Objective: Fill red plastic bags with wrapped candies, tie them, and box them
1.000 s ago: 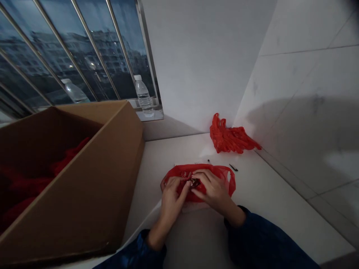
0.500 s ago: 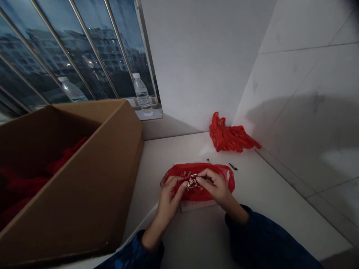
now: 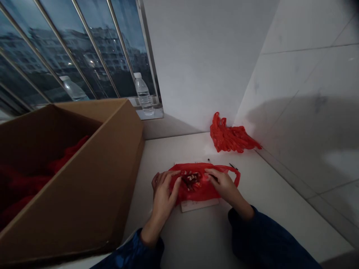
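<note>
Left hand (image 3: 164, 196), right hand (image 3: 226, 188) apart on red bag (image 3: 196, 194); cardboard box (image 3: 73, 183) beside, contents unclear.

Layout on the counter (image 3: 269, 194). A bag (image 3: 196, 192) lies on a card (image 3: 199, 206), with a small heap (image 3: 191, 180) on it. The left hand (image 3: 164, 196) rests on the bag's left end and the right hand (image 3: 223, 185) on its right end, the heap between them. Behind the bag lie two small pieces (image 3: 209, 160), and farther back a bundle (image 3: 231, 136) sits against the tiled wall (image 3: 308, 93). To the left stands a box (image 3: 75, 179), with cloth (image 3: 30, 179) inside. Behind the box is a barred window (image 3: 84, 48), and a bottle (image 3: 144, 96) stands on its sill (image 3: 150, 114).
</note>
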Available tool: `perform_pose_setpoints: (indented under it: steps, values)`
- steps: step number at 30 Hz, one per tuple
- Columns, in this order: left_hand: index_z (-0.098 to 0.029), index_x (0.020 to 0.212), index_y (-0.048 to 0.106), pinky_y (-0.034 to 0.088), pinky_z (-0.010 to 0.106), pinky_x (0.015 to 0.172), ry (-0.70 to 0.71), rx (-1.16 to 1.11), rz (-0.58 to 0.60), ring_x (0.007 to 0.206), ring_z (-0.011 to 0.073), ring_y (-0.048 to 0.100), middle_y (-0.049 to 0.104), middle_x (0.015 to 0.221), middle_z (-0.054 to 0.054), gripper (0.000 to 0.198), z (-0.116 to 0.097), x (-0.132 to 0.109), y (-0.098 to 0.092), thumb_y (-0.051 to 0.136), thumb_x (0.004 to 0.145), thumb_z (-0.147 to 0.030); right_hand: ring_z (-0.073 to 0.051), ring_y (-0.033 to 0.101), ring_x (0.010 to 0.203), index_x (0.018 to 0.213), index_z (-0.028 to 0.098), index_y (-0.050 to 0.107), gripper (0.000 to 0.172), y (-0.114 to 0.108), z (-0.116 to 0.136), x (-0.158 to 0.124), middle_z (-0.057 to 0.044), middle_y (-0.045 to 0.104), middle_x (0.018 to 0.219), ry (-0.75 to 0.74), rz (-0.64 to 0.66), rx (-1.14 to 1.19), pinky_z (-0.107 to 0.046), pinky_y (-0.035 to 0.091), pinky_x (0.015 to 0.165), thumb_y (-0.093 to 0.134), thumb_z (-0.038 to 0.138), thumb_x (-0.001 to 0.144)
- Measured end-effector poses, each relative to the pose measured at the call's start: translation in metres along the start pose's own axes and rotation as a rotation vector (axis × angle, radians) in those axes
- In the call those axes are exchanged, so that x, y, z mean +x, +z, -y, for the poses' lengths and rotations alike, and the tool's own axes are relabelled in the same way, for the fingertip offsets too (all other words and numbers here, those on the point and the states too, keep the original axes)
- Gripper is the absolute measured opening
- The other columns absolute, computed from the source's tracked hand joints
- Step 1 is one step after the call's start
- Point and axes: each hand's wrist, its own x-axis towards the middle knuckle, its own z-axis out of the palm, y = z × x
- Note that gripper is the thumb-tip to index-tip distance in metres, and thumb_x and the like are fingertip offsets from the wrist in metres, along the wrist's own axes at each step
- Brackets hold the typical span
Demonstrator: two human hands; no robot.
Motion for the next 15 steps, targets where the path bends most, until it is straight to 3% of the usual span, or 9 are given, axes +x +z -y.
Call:
perform_pose_setpoints:
  steps: [2,8,15]
  values:
    - [-0.028,0.112,0.064,0.027,0.045,0.109,0.011,0.026,0.009,0.11,0.0219,0.059,0.068,0.113,0.002,0.02,0.0,-0.001,0.001,0.05,0.099,-0.029,-0.026,0.066,0.11,0.112,0.02,0.067,0.03,-0.001,-0.003,0.0,-0.009,0.073,0.116,0.0,-0.029,-0.208,-0.039,0.05,0.092,0.045,0.021,0.092]
    - [-0.027,0.105,0.069,0.031,0.044,0.101,0.035,0.135,0.079,0.101,0.0228,0.061,0.069,0.101,0.003,0.021,-0.006,0.0,-0.001,0.05,0.098,-0.03,-0.022,0.068,0.097,0.112,0.02,0.065,0.029,0.001,0.003,0.002,-0.008,0.07,0.114,0.144,0.022,-0.575,-0.029,0.047,0.071,0.042,0.017,0.095]
    - [-0.027,0.112,0.069,0.033,0.045,0.094,0.103,0.321,0.357,0.094,0.0263,0.064,0.073,0.099,0.006,0.024,-0.006,-0.004,-0.004,0.061,0.092,-0.038,-0.021,0.068,0.085,0.112,0.023,0.065,0.025,0.009,0.014,0.008,-0.008,0.067,0.115,0.174,-0.02,-0.705,-0.028,0.04,0.056,0.046,0.021,0.096]
